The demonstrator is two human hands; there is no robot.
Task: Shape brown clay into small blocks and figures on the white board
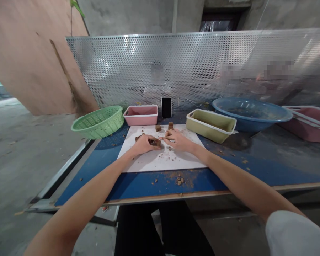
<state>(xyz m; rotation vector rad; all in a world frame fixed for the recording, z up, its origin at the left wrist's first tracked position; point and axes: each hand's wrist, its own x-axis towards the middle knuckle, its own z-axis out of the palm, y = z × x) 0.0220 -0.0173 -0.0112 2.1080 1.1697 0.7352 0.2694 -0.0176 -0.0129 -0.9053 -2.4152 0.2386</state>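
Note:
My left hand (144, 144) is closed around a brown block (158, 143), thumb below and fingers over its top, just above a white board (141, 164). More brown material shows by its knuckles, partly hidden. Close beside it, my right hand (179, 140) has its fingertips drawn together toward the left hand; whatever they pinch is too small to make out. Two smaller brown blocks stand behind the hands, one to the left (158, 128) and one to the right (170, 125). Brown crumbs are scattered across the board.
Along the back are a green basket (96, 122), a pink bin (141, 120), a phone (166, 107), an olive bin (206, 128), a blue basin (249, 122) and red-pink bins (304, 126). A perforated metal panel (186, 67) rises behind. Brown lumps (179, 180) lie near the table's front edge.

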